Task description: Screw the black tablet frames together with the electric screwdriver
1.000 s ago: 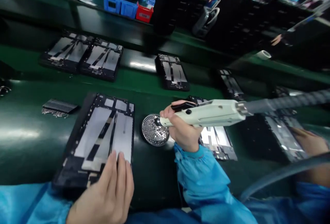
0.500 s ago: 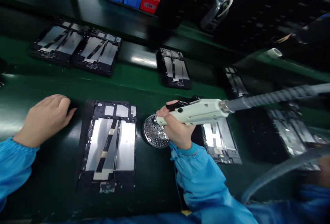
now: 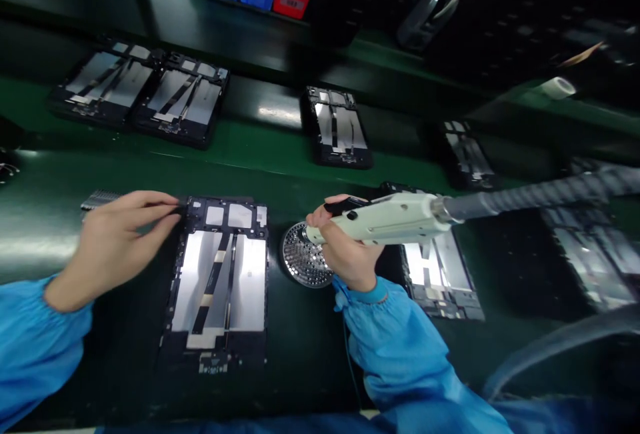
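Your left hand [image 3: 117, 241] stretched its closely set fingers [image 3: 150, 211] to the top-left corner of the black tablet frame [image 3: 215, 357] on the green surface [image 3: 250, 154], though you could not tell whether they pinched anything. Your right hand [image 3: 345, 254] wrapped its fingers around a pale green electric screwdriver [image 3: 385, 221], its tip just above a perforated metal disc [image 3: 303, 259] beside the frame.

No text can be read; the white label on the red plastic bin [image 3: 293, 7] is too blurred to be made out.
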Demonstrator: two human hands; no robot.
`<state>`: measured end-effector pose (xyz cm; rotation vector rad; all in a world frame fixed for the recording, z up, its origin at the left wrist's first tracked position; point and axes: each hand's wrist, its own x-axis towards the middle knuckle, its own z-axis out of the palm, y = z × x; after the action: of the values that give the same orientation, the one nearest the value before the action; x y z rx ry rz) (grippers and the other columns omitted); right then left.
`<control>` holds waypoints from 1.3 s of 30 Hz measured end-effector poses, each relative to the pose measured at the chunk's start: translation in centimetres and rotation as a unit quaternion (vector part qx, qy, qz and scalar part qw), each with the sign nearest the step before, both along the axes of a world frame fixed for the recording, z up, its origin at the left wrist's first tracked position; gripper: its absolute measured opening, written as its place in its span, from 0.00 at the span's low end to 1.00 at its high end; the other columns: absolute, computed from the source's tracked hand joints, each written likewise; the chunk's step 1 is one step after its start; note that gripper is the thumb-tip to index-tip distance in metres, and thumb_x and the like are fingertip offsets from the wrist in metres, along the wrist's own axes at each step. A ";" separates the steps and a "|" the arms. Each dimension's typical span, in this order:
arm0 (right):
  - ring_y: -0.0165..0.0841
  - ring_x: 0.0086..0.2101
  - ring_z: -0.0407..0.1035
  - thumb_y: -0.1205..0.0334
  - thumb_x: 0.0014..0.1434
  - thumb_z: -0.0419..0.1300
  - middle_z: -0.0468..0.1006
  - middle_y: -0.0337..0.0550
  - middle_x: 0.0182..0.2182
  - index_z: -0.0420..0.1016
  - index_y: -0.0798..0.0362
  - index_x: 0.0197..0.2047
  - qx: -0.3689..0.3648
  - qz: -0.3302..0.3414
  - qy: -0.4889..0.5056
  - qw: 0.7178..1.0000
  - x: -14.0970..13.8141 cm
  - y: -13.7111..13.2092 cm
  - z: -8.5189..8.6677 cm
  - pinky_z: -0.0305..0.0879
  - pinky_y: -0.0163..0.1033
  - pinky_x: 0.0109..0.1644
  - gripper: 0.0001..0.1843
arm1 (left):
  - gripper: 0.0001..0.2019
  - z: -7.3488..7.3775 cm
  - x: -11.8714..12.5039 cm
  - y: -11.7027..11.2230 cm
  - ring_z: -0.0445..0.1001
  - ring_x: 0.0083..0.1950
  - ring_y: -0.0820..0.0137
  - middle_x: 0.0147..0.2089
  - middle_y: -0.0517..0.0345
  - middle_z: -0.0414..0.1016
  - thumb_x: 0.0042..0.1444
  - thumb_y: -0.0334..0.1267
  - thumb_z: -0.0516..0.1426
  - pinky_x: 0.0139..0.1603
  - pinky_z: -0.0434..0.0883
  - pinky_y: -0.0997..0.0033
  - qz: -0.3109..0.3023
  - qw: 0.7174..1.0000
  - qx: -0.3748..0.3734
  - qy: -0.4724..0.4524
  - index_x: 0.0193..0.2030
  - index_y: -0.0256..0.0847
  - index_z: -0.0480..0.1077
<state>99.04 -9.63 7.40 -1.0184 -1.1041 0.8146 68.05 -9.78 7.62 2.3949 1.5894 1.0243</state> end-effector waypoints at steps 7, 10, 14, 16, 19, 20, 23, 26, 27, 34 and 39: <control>0.30 0.26 0.69 0.72 0.49 0.67 0.71 0.33 0.24 0.77 0.48 0.38 0.055 -0.014 0.023 0.998 0.5 -1.0 2.9 0.71 0.44 0.34 0.13 | 0.10 -2.5 8.5 2.5 0.82 0.45 0.69 0.49 0.51 0.81 0.64 0.34 0.56 0.41 0.82 0.72 -0.157 0.975 -0.084 -0.134 0.48 0.37 0.76; 0.31 0.26 0.69 0.71 0.49 0.67 0.71 0.33 0.24 0.77 0.47 0.39 0.057 -0.007 0.018 0.998 0.5 -1.1 3.1 0.71 0.45 0.33 0.13 | 0.07 -4.1 10.3 3.9 0.81 0.50 0.67 0.49 0.52 0.82 0.64 0.32 0.57 0.51 0.81 0.66 -0.185 0.978 -0.056 -0.084 0.42 0.38 0.78; 0.31 0.26 0.69 0.70 0.50 0.67 0.71 0.33 0.24 0.76 0.48 0.38 0.042 0.002 0.030 0.999 0.6 -0.9 2.8 0.70 0.44 0.32 0.12 | 0.08 -5.1 11.2 5.2 0.80 0.48 0.65 0.48 0.50 0.82 0.65 0.33 0.57 0.52 0.79 0.60 -0.205 0.978 -0.033 -0.012 0.41 0.38 0.79; 0.31 0.26 0.69 0.71 0.50 0.67 0.71 0.33 0.24 0.76 0.49 0.38 0.041 0.001 0.032 0.999 0.6 -0.9 2.7 0.70 0.44 0.31 0.12 | 0.10 -5.0 11.1 5.5 0.79 0.48 0.65 0.48 0.50 0.82 0.67 0.35 0.56 0.52 0.79 0.60 -0.217 0.975 -0.025 0.028 0.39 0.38 0.79; 0.31 0.26 0.69 0.70 0.50 0.67 0.71 0.34 0.25 0.76 0.48 0.38 0.045 0.000 0.024 0.999 0.8 -0.9 2.9 0.70 0.44 0.31 0.11 | 0.11 -4.5 10.8 5.0 0.77 0.53 0.61 0.50 0.47 0.81 0.68 0.38 0.55 0.56 0.77 0.56 -0.240 0.967 -0.023 0.088 0.43 0.37 0.79; 0.31 0.26 0.69 0.70 0.50 0.67 0.71 0.34 0.25 0.76 0.48 0.38 0.045 -0.001 0.022 0.999 0.8 -0.9 3.0 0.70 0.44 0.31 0.11 | 0.12 -4.3 10.6 4.7 0.75 0.57 0.57 0.53 0.45 0.80 0.68 0.39 0.55 0.59 0.75 0.52 -0.245 0.963 -0.023 0.106 0.47 0.36 0.78; 0.31 0.26 0.69 0.70 0.50 0.67 0.71 0.34 0.25 0.77 0.47 0.37 0.049 -0.005 0.020 0.999 0.9 -0.8 3.1 0.71 0.44 0.31 0.11 | 0.19 -3.8 10.2 3.3 0.66 0.68 0.45 0.63 0.38 0.73 0.69 0.40 0.53 0.66 0.67 0.39 -0.243 0.958 -0.023 0.151 0.58 0.30 0.73; 0.31 0.26 0.69 0.71 0.50 0.67 0.71 0.34 0.25 0.77 0.48 0.37 0.050 -0.006 0.019 0.999 0.9 -0.7 3.0 0.70 0.44 0.31 0.12 | 0.22 -3.7 10.1 2.1 0.63 0.70 0.41 0.67 0.35 0.67 0.70 0.39 0.50 0.66 0.65 0.35 -0.226 0.958 -0.026 0.177 0.63 0.26 0.68; 0.31 0.26 0.69 0.71 0.50 0.67 0.71 0.34 0.25 0.77 0.48 0.37 0.049 -0.006 0.019 0.999 0.9 -0.6 3.0 0.70 0.44 0.31 0.12 | 0.22 -3.8 10.2 1.9 0.63 0.70 0.41 0.68 0.35 0.66 0.70 0.38 0.49 0.66 0.65 0.35 -0.221 0.958 -0.027 0.182 0.64 0.26 0.67; 0.32 0.25 0.69 0.68 0.49 0.68 0.71 0.34 0.24 0.76 0.48 0.36 0.029 -0.016 0.006 0.999 1.3 -0.6 2.7 0.71 0.44 0.31 0.10 | 0.19 -5.5 10.4 3.5 0.66 0.70 0.56 0.66 0.37 0.70 0.69 0.29 0.48 0.69 0.68 0.49 -0.233 0.957 -0.020 0.170 0.62 0.28 0.68; 0.32 0.25 0.69 0.69 0.50 0.68 0.71 0.35 0.24 0.77 0.47 0.36 0.040 -0.017 0.013 0.999 1.3 -0.4 2.8 0.71 0.44 0.31 0.11 | 0.18 -5.4 10.3 4.0 0.70 0.66 0.55 0.62 0.36 0.73 0.69 0.32 0.49 0.68 0.69 0.51 -0.256 0.953 -0.001 0.164 0.58 0.26 0.71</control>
<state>100.30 -10.05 10.24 -0.9547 -1.0863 0.7490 78.36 -5.79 2.24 2.8576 0.9242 0.5470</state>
